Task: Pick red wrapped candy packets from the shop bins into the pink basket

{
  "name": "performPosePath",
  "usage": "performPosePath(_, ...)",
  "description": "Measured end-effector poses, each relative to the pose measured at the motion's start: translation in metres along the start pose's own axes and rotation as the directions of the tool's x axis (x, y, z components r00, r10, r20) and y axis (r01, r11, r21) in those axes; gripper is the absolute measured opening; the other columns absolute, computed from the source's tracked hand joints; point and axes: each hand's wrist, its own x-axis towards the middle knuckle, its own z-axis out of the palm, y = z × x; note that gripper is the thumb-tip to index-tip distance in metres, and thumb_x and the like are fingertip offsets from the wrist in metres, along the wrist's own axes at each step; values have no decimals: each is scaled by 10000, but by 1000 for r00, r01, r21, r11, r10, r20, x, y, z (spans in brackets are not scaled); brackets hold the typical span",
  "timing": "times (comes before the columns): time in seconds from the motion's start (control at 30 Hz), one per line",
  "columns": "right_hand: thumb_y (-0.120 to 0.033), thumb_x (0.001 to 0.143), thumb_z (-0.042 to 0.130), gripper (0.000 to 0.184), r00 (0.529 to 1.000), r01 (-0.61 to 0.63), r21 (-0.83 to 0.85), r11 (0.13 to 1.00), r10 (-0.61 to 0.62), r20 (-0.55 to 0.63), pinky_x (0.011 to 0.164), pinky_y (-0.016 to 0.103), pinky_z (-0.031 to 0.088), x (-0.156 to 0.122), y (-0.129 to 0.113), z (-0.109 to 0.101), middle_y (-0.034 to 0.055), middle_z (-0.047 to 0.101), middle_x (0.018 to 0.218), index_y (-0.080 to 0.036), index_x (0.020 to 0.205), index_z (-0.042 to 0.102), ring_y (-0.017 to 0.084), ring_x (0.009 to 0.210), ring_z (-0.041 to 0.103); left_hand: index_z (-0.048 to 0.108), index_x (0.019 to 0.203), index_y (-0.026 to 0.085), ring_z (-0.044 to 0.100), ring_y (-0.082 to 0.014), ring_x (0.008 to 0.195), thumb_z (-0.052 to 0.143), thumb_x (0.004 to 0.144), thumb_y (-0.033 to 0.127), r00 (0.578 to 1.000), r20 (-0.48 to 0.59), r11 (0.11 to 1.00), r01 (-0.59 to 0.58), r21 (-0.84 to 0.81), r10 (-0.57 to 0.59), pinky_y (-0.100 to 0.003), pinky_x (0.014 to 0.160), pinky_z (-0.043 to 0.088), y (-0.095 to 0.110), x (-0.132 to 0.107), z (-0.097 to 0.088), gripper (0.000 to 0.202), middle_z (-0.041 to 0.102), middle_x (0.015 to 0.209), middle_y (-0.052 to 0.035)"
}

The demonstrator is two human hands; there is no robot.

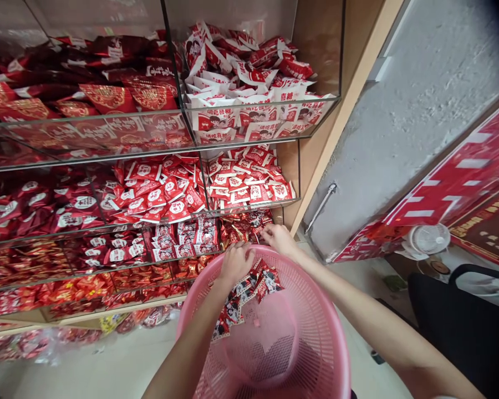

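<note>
A pink perforated plastic basket (328, 332) stands against the shelf front, with several red, black and white candy packets (268, 280) lying in its far and left part. Over the far rim is my left hand (236, 265), its fingers curled downward; whatever lies under them is hidden. To its right, my right hand (280, 241) reaches past the rim to a low compartment of shiny red wrapped candies (237, 228). Its fingers are bent together at the edge of these candies, and I cannot make out what is between them.
Glass-fronted shelves (249, 145) hold red and white candy bags in rows. More bagged candies (77, 335) lie on the floor below. At right are a grey wall (419, 100), a small white fan (430, 238) and a black chair (449, 316).
</note>
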Motion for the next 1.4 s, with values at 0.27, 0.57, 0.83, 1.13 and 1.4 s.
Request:
performPosePath(0.27, -389, 807, 564, 375, 901, -434, 236, 869, 423, 98, 293, 200, 268, 43, 21, 27, 5, 511, 357, -157, 514, 539, 65, 274, 353, 630, 1118, 160, 547, -199, 1086, 337, 894, 385, 1000, -3, 1000, 15, -2, -15, -325, 1002, 362, -3, -2, -5, 432, 627, 1168, -90)
performPosePath(0.57, -380, 874, 516, 337, 868, -495, 205, 844, 493, 66, 342, 157, 326, 44, 22, 32, -80, 491, 452, -124, 659, 553, 22, 315, 366, 627, 1119, 163, 555, -198, 1066, 333, 896, 387, 1000, -13, 1000, -3, -10, 3, -332, 988, 377, -7, -1, -2, 432, 633, 1154, -88)
performPosePath(0.83, -235, 804, 538, 119, 937, -275, 55, 960, 281, -210, 488, 223, 358, 37, 6, 21, 61, 644, 668, -174, 723, 601, 126, 558, 551, 613, 1151, 168, 556, -198, 1081, 357, 888, 375, 999, -21, 1000, 24, -6, -24, -336, 1005, 367, -6, -2, -2, 422, 633, 1159, -88)
performPosePath(1.13, -285, 875, 408, 192, 936, 182, -337, 924, -268, -229, 643, 261, 359, -19, -18, -27, 47, 587, 797, -204, 810, 569, 165, 725, 534, 612, 1161, 172, 532, -203, 1115, 333, 893, 410, 1000, -10, 999, 30, -19, -30, -341, 1018, 351, -7, -1, -1, 455, 620, 1186, -86)
performPosePath(1.4, -364, 874, 429, 226, 946, 300, -56, 952, -305, -107, 609, 252, 380, -35, -17, -44, 7, 575, 706, -202, 755, 532, 136, 626, 504, 626, 1132, 176, 557, -205, 1068, 316, 896, 407, 1000, -19, 1000, 17, -20, -17, -327, 964, 396, -4, -3, -3, 453, 631, 1160, -88)
